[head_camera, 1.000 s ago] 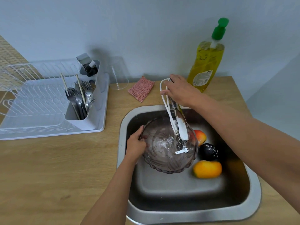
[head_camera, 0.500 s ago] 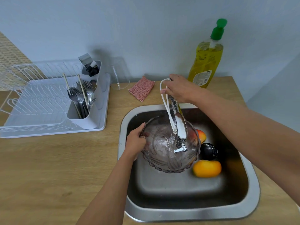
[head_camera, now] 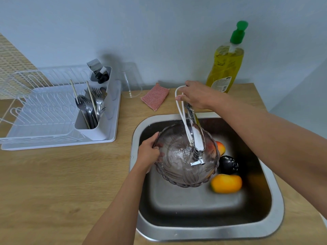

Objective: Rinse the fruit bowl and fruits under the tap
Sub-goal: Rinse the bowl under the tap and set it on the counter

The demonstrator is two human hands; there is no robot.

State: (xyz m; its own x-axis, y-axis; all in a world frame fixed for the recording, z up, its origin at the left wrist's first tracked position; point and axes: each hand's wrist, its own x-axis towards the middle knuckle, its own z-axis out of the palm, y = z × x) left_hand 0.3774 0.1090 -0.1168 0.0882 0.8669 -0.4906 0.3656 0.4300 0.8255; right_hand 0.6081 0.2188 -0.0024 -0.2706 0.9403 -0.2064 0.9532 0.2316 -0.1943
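A smoky glass fruit bowl (head_camera: pixel 177 172) hangs tilted inside the steel sink (head_camera: pixel 210 232), under the chrome tap (head_camera: pixel 197 138). Water splashes white inside the bowl. My left hand (head_camera: pixel 148 153) grips the bowl's left rim. My right hand (head_camera: pixel 196 96) is curled over the top of the tap at the back of the sink, beside a white hose loop. Three fruits lie in the sink to the right of the bowl: a red-yellow one (head_camera: pixel 220 147) partly hidden by the bowl, a dark one (head_camera: pixel 228 164) and an orange-yellow one (head_camera: pixel 226 183).
A yellow dish soap bottle (head_camera: pixel 225 68) stands behind the sink. A pink sponge (head_camera: pixel 155 96) and an upturned clear glass (head_camera: pixel 131 80) sit on the wooden counter. At the left a white dish rack (head_camera: pixel 44 110) holds cutlery (head_camera: pixel 92 106).
The bowl has stayed under the running water with only a slight shift. Both hands keep their holds.
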